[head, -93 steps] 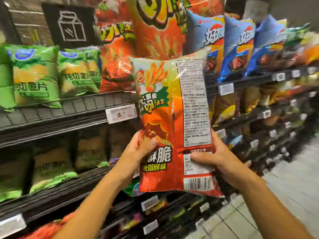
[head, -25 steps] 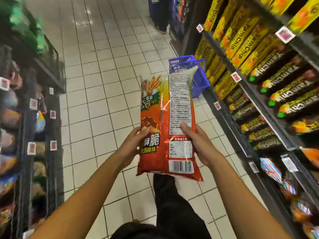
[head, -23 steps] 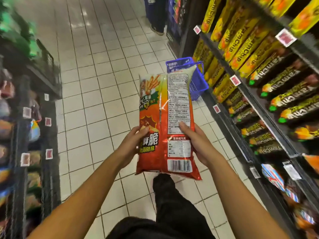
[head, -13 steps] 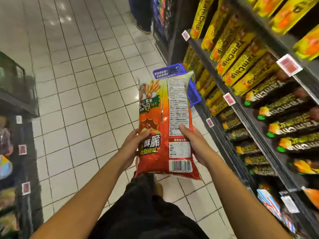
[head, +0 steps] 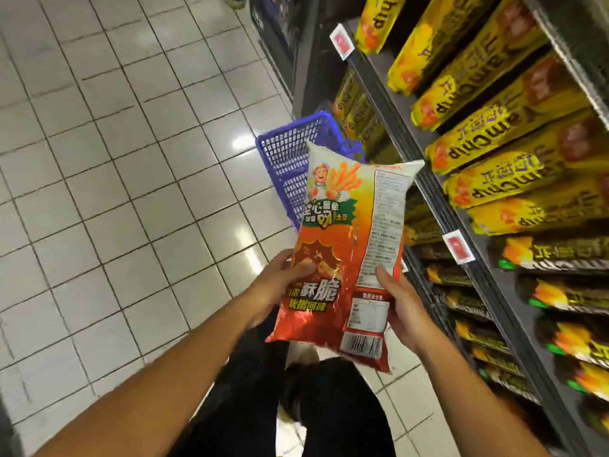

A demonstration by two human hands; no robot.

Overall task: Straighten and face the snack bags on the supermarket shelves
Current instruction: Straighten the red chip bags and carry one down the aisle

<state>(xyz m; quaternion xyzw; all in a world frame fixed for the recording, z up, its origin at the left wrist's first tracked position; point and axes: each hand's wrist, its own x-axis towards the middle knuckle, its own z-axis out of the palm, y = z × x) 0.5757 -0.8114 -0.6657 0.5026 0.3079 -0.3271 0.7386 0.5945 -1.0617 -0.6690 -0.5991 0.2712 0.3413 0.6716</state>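
— Held where?
— Centre: glossy, crinkled orange snack bag (head: pixel 342 258), left hand (head: pixel 280 285) and right hand (head: pixel 400 308) fingers curled round its edges
— Nearby?
— Blue mesh basket (head: pixel 290 153) at twelve o'clock; yellow packets (head: pixel 487 143) shelved at two o'clock

You've got a glossy foil-look bag (head: pixel 342 258), crinkled and catching the light. Ahead of you, a blue plastic mesh basket (head: pixel 290 159) on smooth, shiny floor tiles (head: pixel 131 159). Your right side: shiny yellow packs (head: pixel 494 143) on dark matt shelves (head: pixel 428 179) with paper-like tags (head: pixel 458 246).
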